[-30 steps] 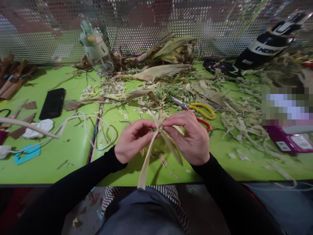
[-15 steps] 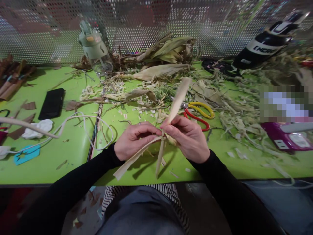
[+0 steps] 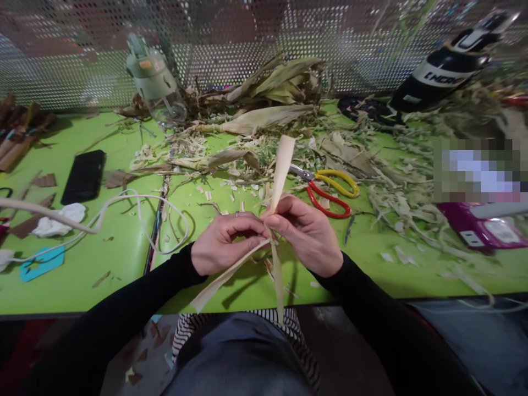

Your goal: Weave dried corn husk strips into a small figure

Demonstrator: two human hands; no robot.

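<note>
Pale corn husk strips [image 3: 282,168] meet in a small knot-like crossing between my hands, above the green table. My left hand [image 3: 226,242] pinches the crossing from the left, its fingertips against those of the other hand. With thumb and forefinger, my right hand [image 3: 305,234] grips the base of the strip that stands upright. One strip slants down to the left and another hangs toward my lap, past the table edge. My fingers hide part of the crossing. Scissors [image 3: 330,190] with one yellow and one red handle lie just beyond my right hand.
Husk scraps and whole dried husks [image 3: 268,118] cover the table's back. A clear-bodied bottle [image 3: 157,88] and a black bottle [image 3: 439,77] stand behind. At left are a phone [image 3: 83,176], a white cable [image 3: 140,209] and a blue tag [image 3: 42,263]; a purple package [image 3: 482,228] lies right.
The upright strip has swung left from its rightward lean, and my right hand has shifted slightly left with it. The hanging strip now points lower and a little right. Both hands keep their pinch.
</note>
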